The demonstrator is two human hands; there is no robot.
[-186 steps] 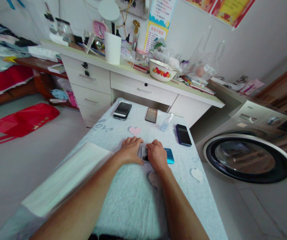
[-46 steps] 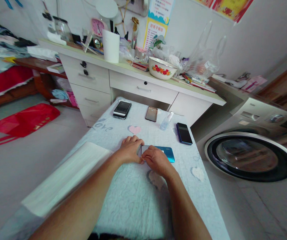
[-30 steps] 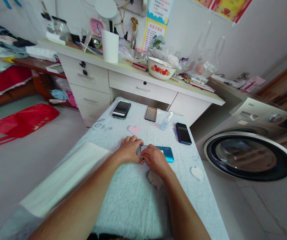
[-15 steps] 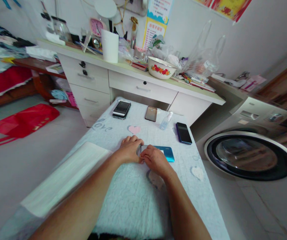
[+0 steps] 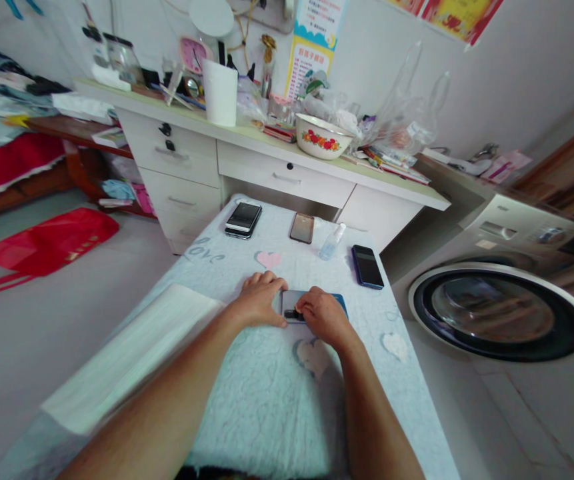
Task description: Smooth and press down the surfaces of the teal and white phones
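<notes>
My left hand and right hand are bare, as are my forearms, smooth and tapering toward slim wrists. A sliver of my dark clothing shows low down, its details unclear.

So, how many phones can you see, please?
3 for certain: a blue phone under the right hand, a dark phone at right, a white-framed phone atop the far-left stack. Whatever lies beneath is mostly hidden.

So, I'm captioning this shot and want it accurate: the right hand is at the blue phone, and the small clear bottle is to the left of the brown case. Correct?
Not quite: the head view shows the small clear bottle to the right of the brown case. The right hand is at the blue phone.
</notes>
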